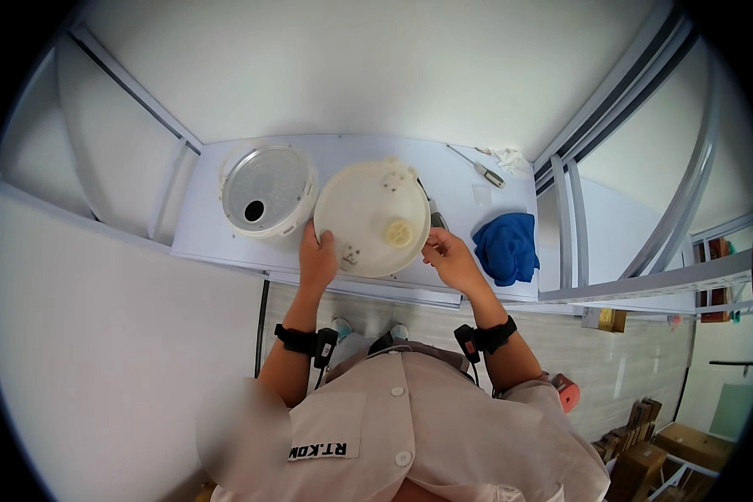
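A round cream plastic lid (356, 205) is raised over the table between my hands. It carries a pale yellow round fitting (399, 233) near its right side and a hinge-like bracket at its far edge. My left hand (316, 259) grips the lid's near left rim, thumb on top. At the right rim my right hand (452, 261) has its fingers closed against the edge. To the left stands a white round pot (305, 219), topped by a silvery metal plate (268, 180) with a dark round hole. Partly hidden behind the lid lies a dark-handled tool (438, 220).
On the right of the white table (209, 243) lie a screwdriver (493, 178), a crumpled white tissue (511, 160), a small clear plastic piece (482, 195) and a bunched blue cloth (508, 247). A wall rises behind; metal frame posts (571, 226) border the right side.
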The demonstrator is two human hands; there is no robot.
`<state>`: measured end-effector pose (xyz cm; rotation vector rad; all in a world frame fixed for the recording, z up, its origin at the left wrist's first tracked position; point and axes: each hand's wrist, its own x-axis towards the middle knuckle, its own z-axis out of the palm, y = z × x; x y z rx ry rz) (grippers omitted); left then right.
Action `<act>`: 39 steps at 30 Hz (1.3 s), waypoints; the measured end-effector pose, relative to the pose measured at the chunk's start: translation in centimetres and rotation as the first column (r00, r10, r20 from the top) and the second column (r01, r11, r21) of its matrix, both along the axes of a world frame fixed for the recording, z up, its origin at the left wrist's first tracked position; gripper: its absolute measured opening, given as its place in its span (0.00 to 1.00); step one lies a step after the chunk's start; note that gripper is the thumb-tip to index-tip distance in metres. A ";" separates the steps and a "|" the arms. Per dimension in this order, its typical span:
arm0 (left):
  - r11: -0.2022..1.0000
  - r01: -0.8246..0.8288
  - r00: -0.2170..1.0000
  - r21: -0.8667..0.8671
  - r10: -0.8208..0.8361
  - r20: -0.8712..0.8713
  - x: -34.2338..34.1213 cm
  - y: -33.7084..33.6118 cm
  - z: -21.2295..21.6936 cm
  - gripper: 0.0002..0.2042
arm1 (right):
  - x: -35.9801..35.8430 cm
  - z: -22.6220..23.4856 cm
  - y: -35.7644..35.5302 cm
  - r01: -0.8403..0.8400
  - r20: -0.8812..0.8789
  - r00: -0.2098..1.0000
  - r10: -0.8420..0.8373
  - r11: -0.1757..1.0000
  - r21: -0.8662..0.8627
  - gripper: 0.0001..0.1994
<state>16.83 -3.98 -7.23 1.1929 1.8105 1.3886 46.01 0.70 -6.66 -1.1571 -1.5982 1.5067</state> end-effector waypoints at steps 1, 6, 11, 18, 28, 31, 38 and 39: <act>1.000 0.005 1.000 -0.015 -0.005 -0.002 -0.2 0.0 0.1 0.19 | -0.1 0.1 -0.1 -0.003 -0.003 1.000 0.003 1.000 0.005 0.16; 1.000 0.009 0.999 0.000 -0.009 -0.034 -0.8 -0.1 0.0 0.19 | -0.1 0.5 -0.4 -0.022 -0.006 1.000 0.022 0.999 -0.035 0.21; 0.998 -0.039 0.995 0.039 0.043 -0.086 -1.2 0.3 0.6 0.19 | -0.6 0.0 -0.4 -0.030 -0.018 0.999 0.030 1.000 0.007 0.31; 0.998 -0.060 0.997 -0.020 0.059 -0.053 -3.4 -0.9 -0.3 0.21 | -1.6 1.4 -0.5 -0.069 0.023 0.997 0.069 0.997 0.035 0.37; 0.991 -0.133 0.989 0.000 0.133 -0.063 -3.6 -1.8 -2.5 0.24 | -2.4 3.5 -1.3 -0.124 0.230 0.969 0.089 0.981 0.147 0.28; 0.986 -0.131 0.990 -0.106 0.125 -0.062 -1.9 -1.7 -1.9 0.25 | -2.5 3.5 -1.8 -0.114 0.374 0.924 -0.079 0.877 0.467 0.26; 0.962 -0.119 0.992 -0.246 0.102 -0.080 1.0 -1.9 -2.3 0.24 | -2.3 1.3 -2.7 -0.120 0.424 0.884 -0.195 0.783 0.611 0.24; 0.962 -0.110 0.991 -0.250 0.088 -0.099 1.3 -1.9 -2.6 0.25 | -2.4 0.4 -2.7 -0.115 0.404 0.894 -0.194 0.773 0.624 0.24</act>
